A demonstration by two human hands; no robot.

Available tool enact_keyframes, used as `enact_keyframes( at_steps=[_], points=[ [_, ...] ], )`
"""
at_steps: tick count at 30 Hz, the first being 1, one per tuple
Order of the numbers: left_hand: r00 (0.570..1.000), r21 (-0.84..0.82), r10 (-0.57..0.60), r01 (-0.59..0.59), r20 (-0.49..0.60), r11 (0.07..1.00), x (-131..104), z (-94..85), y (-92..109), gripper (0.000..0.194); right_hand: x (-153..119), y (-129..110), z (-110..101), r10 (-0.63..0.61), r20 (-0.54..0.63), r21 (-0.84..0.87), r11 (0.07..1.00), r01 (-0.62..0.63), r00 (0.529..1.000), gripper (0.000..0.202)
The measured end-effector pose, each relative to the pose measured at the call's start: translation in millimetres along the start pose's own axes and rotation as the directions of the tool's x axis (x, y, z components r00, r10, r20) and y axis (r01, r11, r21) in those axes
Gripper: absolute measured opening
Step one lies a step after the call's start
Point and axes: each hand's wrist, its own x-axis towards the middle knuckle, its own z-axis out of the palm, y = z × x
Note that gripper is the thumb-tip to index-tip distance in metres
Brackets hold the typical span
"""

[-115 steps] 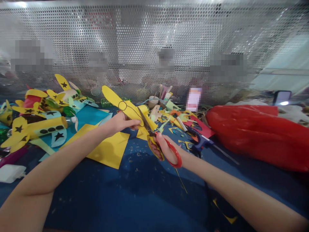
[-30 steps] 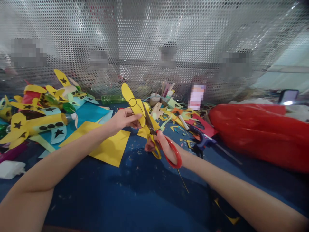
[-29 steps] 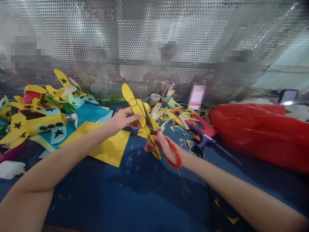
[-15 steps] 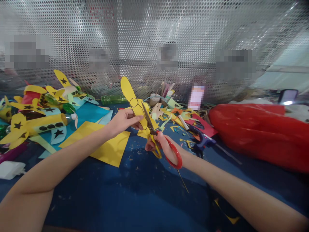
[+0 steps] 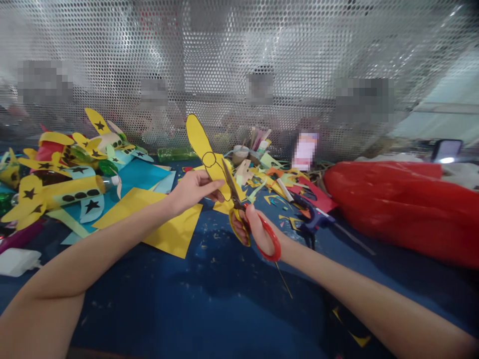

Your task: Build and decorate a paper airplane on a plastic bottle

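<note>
Between the thumb and fingers of my left hand (image 5: 198, 188) is a yellow paper propeller (image 5: 199, 137), outlined in black with a circle at its middle. It is held up at a tilt above the table. My right hand (image 5: 258, 227) grips a pair of scissors (image 5: 264, 234) with one red and one yellow handle loop. The scissor blades lie along the right edge of the propeller's lower blade, close to my left fingertips. A yellow sheet of paper (image 5: 175, 234) lies on the blue table (image 5: 179, 309) under my left forearm.
Bottle airplanes (image 5: 75, 193) with paper wings crowd the left. Paper scraps (image 5: 258, 174) and a dark blue glue gun (image 5: 314, 219) lie right of centre. A red plastic bag (image 5: 392, 209) fills the right side. A perforated metal screen (image 5: 224, 55) stands behind; a white charger (image 5: 18, 262) sits at left.
The scissors have closed further along the propeller's edge, their handle loops drawing a little nearer together. My left hand and the propeller have barely shifted.
</note>
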Motion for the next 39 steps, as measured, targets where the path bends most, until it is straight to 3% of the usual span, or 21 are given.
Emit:
enact_keyframes(
  at_steps=[10,18,27,39],
  points=[
    [1.0,-0.011,-0.03,0.03,0.007,0.999,0.9,-0.5,-1.9,0.036,-0.4,-2.7,2.1,0.032,-0.026,0.123,0.992,-0.028,0.999,0.069],
    [0.999,-0.038,-0.052,0.052,0.011,0.998,0.5,0.6,-2.0,0.037,-0.8,5.8,2.4,-0.018,-0.043,0.088,0.996,0.021,0.999,0.066],
    [0.994,-0.091,-0.104,0.106,0.027,0.99,0.5,0.3,-4.7,0.038,-2.3,-0.7,1.6,-0.004,-0.049,0.013,1.0,0.004,0.999,0.068],
    [0.996,-0.095,-0.09,0.092,0.019,0.991,2.3,-2.2,-6.1,0.026,-2.3,-6.9,1.6,-0.003,-0.084,-0.014,1.0,0.002,0.996,0.066]
  ],
)
